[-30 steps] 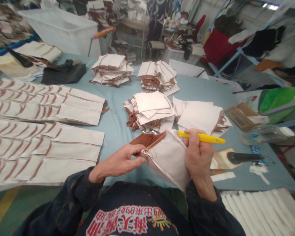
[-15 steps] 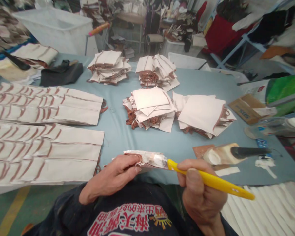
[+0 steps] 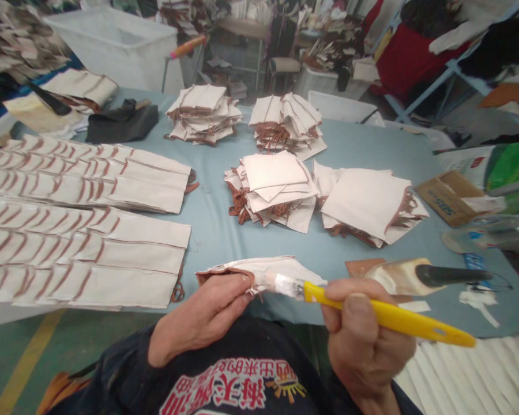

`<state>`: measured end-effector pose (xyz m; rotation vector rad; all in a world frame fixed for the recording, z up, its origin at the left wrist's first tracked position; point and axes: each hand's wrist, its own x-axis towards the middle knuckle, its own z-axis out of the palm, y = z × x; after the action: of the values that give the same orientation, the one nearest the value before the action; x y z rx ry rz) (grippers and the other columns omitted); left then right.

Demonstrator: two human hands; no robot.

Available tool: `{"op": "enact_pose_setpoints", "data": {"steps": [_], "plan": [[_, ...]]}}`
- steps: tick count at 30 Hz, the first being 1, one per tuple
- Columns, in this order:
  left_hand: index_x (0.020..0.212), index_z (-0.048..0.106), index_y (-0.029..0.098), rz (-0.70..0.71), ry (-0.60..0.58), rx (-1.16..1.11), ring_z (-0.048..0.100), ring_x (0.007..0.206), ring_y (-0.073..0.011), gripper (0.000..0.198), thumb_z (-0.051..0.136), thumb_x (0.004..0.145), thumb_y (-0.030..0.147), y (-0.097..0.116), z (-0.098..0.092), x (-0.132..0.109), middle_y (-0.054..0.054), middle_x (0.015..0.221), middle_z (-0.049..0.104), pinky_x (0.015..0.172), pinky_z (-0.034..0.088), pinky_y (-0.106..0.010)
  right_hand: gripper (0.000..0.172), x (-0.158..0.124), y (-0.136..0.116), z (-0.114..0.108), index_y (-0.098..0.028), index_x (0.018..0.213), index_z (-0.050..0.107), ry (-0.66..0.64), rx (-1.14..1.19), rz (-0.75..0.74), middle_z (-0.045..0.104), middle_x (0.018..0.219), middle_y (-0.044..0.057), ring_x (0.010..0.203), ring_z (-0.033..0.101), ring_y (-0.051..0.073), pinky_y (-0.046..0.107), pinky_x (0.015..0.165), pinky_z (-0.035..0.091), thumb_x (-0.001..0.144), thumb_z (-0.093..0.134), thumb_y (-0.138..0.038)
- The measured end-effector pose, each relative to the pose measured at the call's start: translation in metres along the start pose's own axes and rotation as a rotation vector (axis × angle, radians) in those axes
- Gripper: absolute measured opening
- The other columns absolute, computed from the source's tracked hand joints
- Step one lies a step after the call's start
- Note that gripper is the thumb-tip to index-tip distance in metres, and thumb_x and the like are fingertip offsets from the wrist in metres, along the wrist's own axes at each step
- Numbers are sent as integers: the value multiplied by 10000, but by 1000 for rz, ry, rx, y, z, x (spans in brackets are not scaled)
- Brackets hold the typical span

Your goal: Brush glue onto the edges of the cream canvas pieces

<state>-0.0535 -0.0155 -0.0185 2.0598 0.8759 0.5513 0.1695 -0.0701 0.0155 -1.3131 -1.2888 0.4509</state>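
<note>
My right hand (image 3: 367, 340) is closed round the yellow handle of a paintbrush (image 3: 393, 317). White stuff coats its bristles, which touch a cream fabric piece with brown edging (image 3: 281, 266) at the table's near edge. On that piece's left part, my left hand (image 3: 207, 308) pinches the brown-edged border between thumb and fingers. Part of the border is hidden under the fingers. To the right of the brush lies a cream-coloured container (image 3: 391, 275) with a black-handled tool (image 3: 452, 275) across it.
Stacks of similar pieces stand in the table's middle (image 3: 277, 176), right (image 3: 367, 202) and back (image 3: 203, 112). Overlapping rows of them (image 3: 142, 236) cover the left. A cardboard box (image 3: 447, 199) and a clear bottle (image 3: 493, 233) are at the right edge. A white bin (image 3: 112, 49) stands behind.
The fabric piece has opened out flatter, showing more of its cream face. The brush still touches it, with its handle end further right. The whole view has shifted slightly.
</note>
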Motion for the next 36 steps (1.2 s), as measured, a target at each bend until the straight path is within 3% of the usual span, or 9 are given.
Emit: {"op": "enact_pose_setpoints", "data": {"steps": [2, 6, 11, 16, 20, 22, 25, 31, 36], "plan": [[1135, 684, 189, 17, 1, -9, 700, 1078, -240, 237, 454, 1081, 208, 1, 0, 0, -116, 1124, 776, 1011, 556, -346, 226, 0, 2, 0, -233, 903, 668, -11, 30, 11, 470, 518, -84, 376, 422, 97, 219, 386, 345, 1070, 525, -285], [1029, 672, 183, 47, -19, -13, 699, 968, -220, 238, 445, 1095, 208, 3, 1, 2, -92, 1001, 756, 936, 561, -323, 230, -8, 4, -3, -228, 919, 681, -151, 37, -9, 504, 563, -66, 394, 437, 107, 241, 404, 378, 1067, 528, -314], [1090, 669, 182, 50, 1, -32, 703, 1009, -230, 233, 441, 1105, 222, 5, 5, 6, -113, 1083, 770, 955, 553, -330, 241, -14, 6, -6, -214, 911, 684, -43, -31, -14, 502, 558, -62, 397, 446, 110, 251, 416, 395, 1061, 522, -311], [961, 662, 178, 134, -72, -101, 692, 961, -227, 282, 407, 1081, 159, 3, 8, 12, -98, 967, 767, 977, 548, -356, 235, -12, 0, -2, -233, 889, 685, -126, 16, 0, 480, 527, -67, 388, 454, 125, 260, 392, 396, 1043, 549, -347], [1064, 680, 175, 25, -68, -48, 690, 1056, -247, 234, 452, 1088, 218, 5, 10, 10, -122, 1098, 774, 1001, 541, -373, 218, -3, -4, 0, -221, 896, 679, 28, 99, -3, 463, 515, -79, 357, 405, 93, 224, 363, 335, 1059, 544, -273], [1081, 692, 180, 8, -67, -53, 681, 1060, -251, 250, 451, 1091, 245, 7, 11, 11, -124, 1107, 773, 1004, 539, -379, 236, 1, -4, 1, -221, 894, 670, -2, 123, 11, 458, 511, -86, 359, 412, 83, 203, 367, 332, 1076, 532, -281], [1054, 708, 188, 46, -73, -141, 668, 1043, -247, 316, 402, 1098, 252, 9, 13, 17, -112, 1037, 765, 1006, 531, -382, 287, 3, -3, -1, -223, 870, 658, -100, 168, 43, 460, 508, -90, 359, 429, 79, 188, 368, 332, 1094, 509, -322], [914, 684, 163, -82, -41, -261, 616, 829, -208, 369, 433, 1095, 364, 17, 6, 33, -65, 896, 711, 834, 509, -329, 302, 9, -1, -26, -217, 813, 681, 68, 157, 45, 454, 496, -72, 346, 407, 97, 227, 350, 319, 1071, 560, -319], [1092, 754, 145, -59, -110, -492, 646, 1008, -264, 392, 491, 1075, 435, 36, 0, 43, -102, 1051, 741, 975, 504, -379, 288, 5, 2, -32, -243, 846, 673, 42, 107, -48, 491, 523, -60, 356, 391, 109, 254, 364, 321, 1068, 526, -353]]}}
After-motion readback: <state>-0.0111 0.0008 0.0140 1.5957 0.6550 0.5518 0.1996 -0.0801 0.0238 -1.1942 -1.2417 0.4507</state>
